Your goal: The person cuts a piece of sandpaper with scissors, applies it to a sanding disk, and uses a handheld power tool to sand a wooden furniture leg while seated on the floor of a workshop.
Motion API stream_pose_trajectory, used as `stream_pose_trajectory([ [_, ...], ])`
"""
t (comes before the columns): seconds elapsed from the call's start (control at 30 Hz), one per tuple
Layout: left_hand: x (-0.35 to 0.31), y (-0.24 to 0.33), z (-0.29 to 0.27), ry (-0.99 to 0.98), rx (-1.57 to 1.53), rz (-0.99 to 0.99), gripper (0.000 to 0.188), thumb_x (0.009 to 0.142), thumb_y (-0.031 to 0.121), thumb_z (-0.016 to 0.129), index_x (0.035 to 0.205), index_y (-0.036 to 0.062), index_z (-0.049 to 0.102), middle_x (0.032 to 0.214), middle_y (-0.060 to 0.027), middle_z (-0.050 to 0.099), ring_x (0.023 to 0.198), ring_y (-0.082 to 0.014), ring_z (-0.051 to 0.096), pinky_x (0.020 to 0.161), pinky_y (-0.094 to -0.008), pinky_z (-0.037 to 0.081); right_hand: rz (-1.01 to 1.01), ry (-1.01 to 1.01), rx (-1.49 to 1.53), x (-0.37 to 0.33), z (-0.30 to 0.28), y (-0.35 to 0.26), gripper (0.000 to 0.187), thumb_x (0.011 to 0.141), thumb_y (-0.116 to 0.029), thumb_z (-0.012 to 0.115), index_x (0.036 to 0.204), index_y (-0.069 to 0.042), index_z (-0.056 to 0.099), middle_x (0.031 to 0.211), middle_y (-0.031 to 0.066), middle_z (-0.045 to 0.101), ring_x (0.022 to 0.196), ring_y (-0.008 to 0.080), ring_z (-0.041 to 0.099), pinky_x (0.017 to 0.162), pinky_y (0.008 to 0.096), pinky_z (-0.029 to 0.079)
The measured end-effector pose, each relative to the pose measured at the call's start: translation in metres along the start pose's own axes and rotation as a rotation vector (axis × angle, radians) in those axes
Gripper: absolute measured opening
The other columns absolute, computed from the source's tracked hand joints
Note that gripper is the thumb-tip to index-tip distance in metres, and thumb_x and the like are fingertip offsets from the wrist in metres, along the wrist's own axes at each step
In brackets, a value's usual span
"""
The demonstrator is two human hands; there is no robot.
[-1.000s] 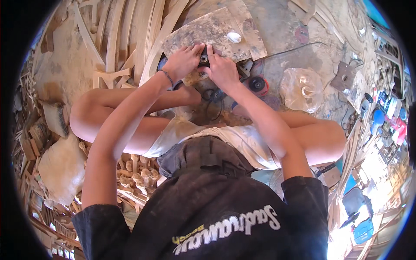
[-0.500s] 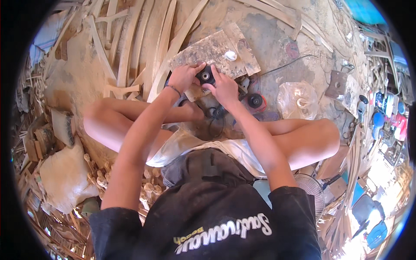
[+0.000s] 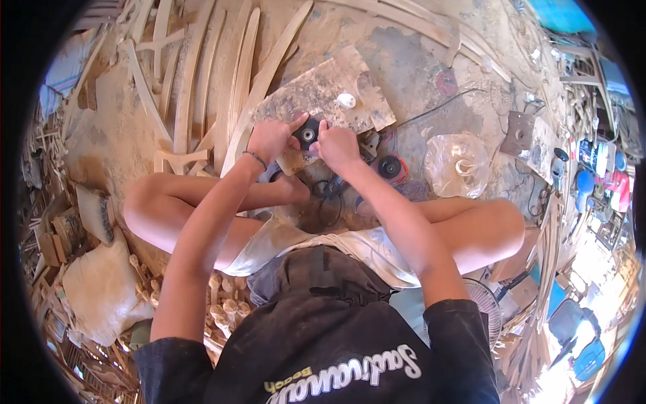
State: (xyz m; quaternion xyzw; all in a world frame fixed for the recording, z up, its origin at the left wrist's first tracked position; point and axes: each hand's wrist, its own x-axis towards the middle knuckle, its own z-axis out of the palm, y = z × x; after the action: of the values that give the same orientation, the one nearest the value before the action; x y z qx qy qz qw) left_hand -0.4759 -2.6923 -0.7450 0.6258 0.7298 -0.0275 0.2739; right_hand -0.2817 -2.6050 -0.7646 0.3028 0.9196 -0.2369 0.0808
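Observation:
A black disc (image 3: 308, 135) with a metal-rimmed centre hole is held between my two hands over the near edge of a worn, dusty wooden board (image 3: 306, 91). My left hand (image 3: 270, 140) grips its left side, the index finger reaching along the far edge and the thumb near the front. On the opposite side my right hand (image 3: 338, 145) pinches the rim with curled fingers. A small white lump (image 3: 346, 100) lies on the board, beyond my right hand. Nearer to me on the right sits a red power tool (image 3: 393, 170) with a round black pad facing up.
Long curved wooden pieces (image 3: 245, 60) lie on the floor at the far left. A clear plastic bag (image 3: 457, 165) holding pale rings rests to the right. A black cord (image 3: 441, 104) runs across the floor. Behind my right arm stands a fan (image 3: 483, 306).
My right fingers have curled in tighter on the disc's rim, the index finger no longer lying along it. The disc is slightly turned. The whole view has shifted a little.

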Motion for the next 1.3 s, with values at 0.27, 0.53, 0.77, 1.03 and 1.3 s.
stream_pose_trajectory([
  [0.27, -0.022, 0.027, 0.001, 0.230, -0.094, -0.154, 0.069, 0.081, 0.026, 0.084, 0.147, 0.0249, 0.062, 0.092, -0.0149, 0.074, 0.085, -0.0333, 0.073, 0.073, -0.0452, 0.057, 0.148, 0.099, 0.034, -0.017, -0.017, -0.025, 0.066, 0.087, -0.042, 0.080, 0.134, 0.001, 0.062, 0.092, 0.0195, 0.075, 0.083, 0.0383, 0.075, 0.072, 0.0485, 0.059],
  [0.53, -0.106, 0.049, 0.086, 0.720, -1.088, -0.658, 0.067, 0.090, 0.030, 0.084, 0.142, -0.0003, 0.055, 0.109, -0.0105, 0.069, 0.097, -0.0198, 0.066, 0.090, -0.0339, 0.055, 0.060, 0.396, 0.309, -0.030, 0.000, -0.050, 0.038, 0.094, -0.030, 0.075, 0.127, -0.012, 0.068, 0.097, 0.0153, 0.073, 0.085, 0.0372, 0.073, 0.072, 0.0505, 0.056],
  [0.77, -0.106, 0.086, 0.053, 0.545, -1.819, -0.336, 0.039, 0.095, 0.024, 0.082, 0.119, -0.0030, 0.070, 0.106, -0.0071, 0.075, 0.091, -0.0151, 0.071, 0.085, -0.0294, 0.058, -0.068, 0.436, 0.631, -0.109, -0.023, -0.065, 0.043, 0.093, -0.019, 0.075, 0.133, -0.012, 0.064, 0.095, 0.0095, 0.066, 0.082, 0.0285, 0.067, 0.071, 0.0386, 0.054],
  [1.03, -0.106, 0.099, 0.056, 0.324, -1.644, -0.196, 0.021, 0.101, 0.011, 0.073, 0.117, -0.0027, 0.073, 0.107, -0.0054, 0.077, 0.091, -0.0097, 0.069, 0.080, -0.0278, 0.057, 0.269, 0.298, 1.482, -0.125, -0.018, -0.038, 0.025, 0.094, -0.010, 0.079, 0.116, -0.001, 0.073, 0.103, 0.0030, 0.073, 0.094, 0.0095, 0.066, 0.081, 0.0260, 0.053],
  [1.3, -0.102, 0.096, 0.079, 0.509, -1.368, -0.028, 0.014, 0.098, 0.005, 0.074, 0.109, -0.0023, 0.075, 0.099, -0.0034, 0.076, 0.091, -0.0100, 0.066, 0.082, -0.0266, 0.053, 0.121, 0.340, 1.482, -0.127, 0.005, -0.025, 0.013, 0.092, -0.006, 0.081, 0.104, -0.001, 0.079, 0.094, 0.0000, 0.071, 0.085, 0.0076, 0.065, 0.077, 0.0246, 0.052],
])
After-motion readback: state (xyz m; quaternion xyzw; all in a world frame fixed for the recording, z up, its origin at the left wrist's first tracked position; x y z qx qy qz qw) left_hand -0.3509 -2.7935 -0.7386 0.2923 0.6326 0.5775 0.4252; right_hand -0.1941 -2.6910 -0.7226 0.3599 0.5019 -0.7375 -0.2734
